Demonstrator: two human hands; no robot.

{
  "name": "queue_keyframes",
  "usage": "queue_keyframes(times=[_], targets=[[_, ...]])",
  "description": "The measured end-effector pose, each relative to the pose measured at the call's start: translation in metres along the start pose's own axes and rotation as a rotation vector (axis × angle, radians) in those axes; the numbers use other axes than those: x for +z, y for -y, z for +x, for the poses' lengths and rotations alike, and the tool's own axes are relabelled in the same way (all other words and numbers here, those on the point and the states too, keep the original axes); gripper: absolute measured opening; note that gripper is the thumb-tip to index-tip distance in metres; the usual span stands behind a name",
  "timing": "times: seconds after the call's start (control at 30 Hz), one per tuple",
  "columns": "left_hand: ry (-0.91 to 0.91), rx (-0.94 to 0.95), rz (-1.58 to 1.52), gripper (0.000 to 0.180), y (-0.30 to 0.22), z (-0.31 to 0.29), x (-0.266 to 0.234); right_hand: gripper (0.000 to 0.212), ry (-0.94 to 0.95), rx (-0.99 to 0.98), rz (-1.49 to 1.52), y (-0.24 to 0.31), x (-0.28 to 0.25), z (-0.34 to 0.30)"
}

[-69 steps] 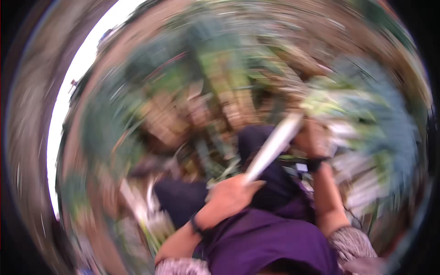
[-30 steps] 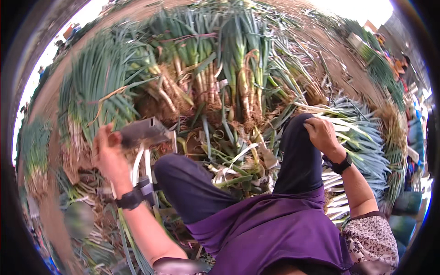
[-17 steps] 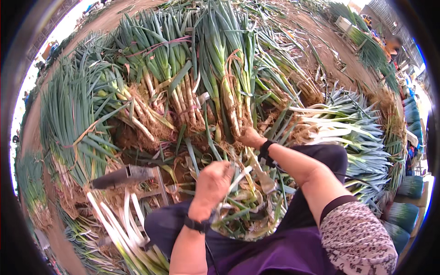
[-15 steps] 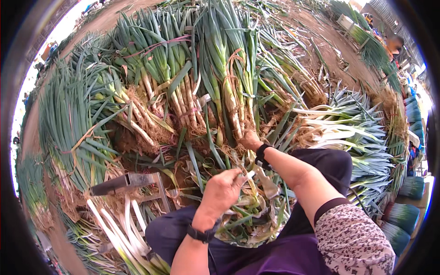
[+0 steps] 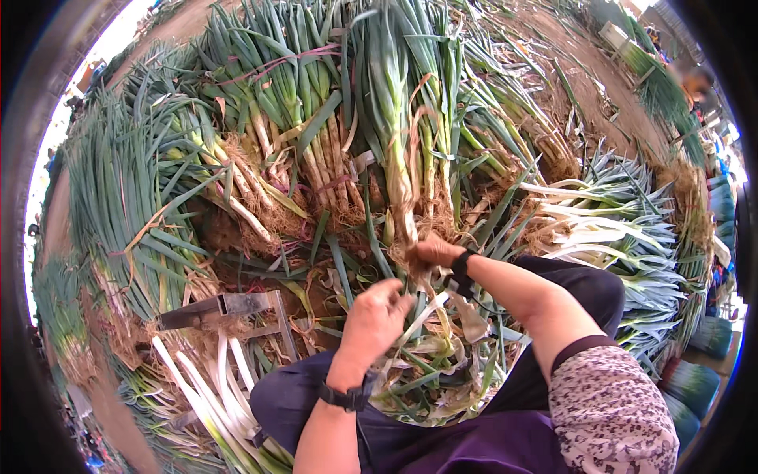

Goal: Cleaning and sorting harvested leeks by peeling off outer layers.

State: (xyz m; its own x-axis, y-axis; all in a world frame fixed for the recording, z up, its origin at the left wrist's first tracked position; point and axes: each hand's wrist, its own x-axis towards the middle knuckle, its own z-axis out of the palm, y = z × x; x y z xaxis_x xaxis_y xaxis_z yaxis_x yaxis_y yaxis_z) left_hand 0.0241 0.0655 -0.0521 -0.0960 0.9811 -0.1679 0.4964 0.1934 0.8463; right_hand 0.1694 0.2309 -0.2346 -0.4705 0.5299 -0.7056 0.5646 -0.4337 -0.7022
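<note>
My right hand (image 5: 434, 253) is closed around the root end of a thick green onion (image 5: 400, 186), whose dirty stalk points toward me and whose green leaves stretch away. More soil-covered stalks stand just behind it. My left hand (image 5: 377, 316) hovers lower and to the left, its fingers apart, with nothing visible in it. Below both hands, between my knees, lies a heap of peeled leaves and skins (image 5: 438, 379). A pale strip of skin (image 5: 422, 316) lies on top, close to the left fingertips.
A metal stand (image 5: 225, 310) is beside my left knee, with peeled white green onions (image 5: 201, 395) below it. Peeled stalks (image 5: 588, 225) are piled at the right. Tied bundles of unpeeled green onions (image 5: 288, 103) fill the far side; another stack (image 5: 130, 182) lies left.
My left fingers have opened from a pinch, and the pale strip they were at now lies on the heap. The gripped green onion has separated a little from the stalks behind it.
</note>
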Motion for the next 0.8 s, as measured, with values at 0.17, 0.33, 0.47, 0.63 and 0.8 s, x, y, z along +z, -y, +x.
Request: queue_keyframes(times=[0.17, 0.33, 0.47, 0.63, 0.8], targets=[[-0.386, -0.111, -0.142, 0.080, 0.058, 0.035, 0.009, 0.016, 0.420, -0.168, 0.076, 0.021, 0.040, -0.163], [-0.047, -0.386, -1.184, 0.031, 0.043, 0.039, 0.047, 0.022, 0.266, 0.014, 0.200, 0.018, 0.087, -0.283], [0.125, -0.480, -1.430, 0.015, 0.022, 0.022, 0.071, 0.026, 0.160, -0.086, -0.004, -0.035, 0.103, -0.315], [0.041, -0.298, -1.330, 0.022, -0.018, -0.002, 0.051, 0.032, 0.166, -0.194, -0.188, -0.047, 0.098, -0.315], [-0.001, -0.079, -1.300, 0.032, -0.032, -0.037, 0.014, 0.039, 0.138, -0.391, -0.488, -0.059, 0.103, -0.307]])
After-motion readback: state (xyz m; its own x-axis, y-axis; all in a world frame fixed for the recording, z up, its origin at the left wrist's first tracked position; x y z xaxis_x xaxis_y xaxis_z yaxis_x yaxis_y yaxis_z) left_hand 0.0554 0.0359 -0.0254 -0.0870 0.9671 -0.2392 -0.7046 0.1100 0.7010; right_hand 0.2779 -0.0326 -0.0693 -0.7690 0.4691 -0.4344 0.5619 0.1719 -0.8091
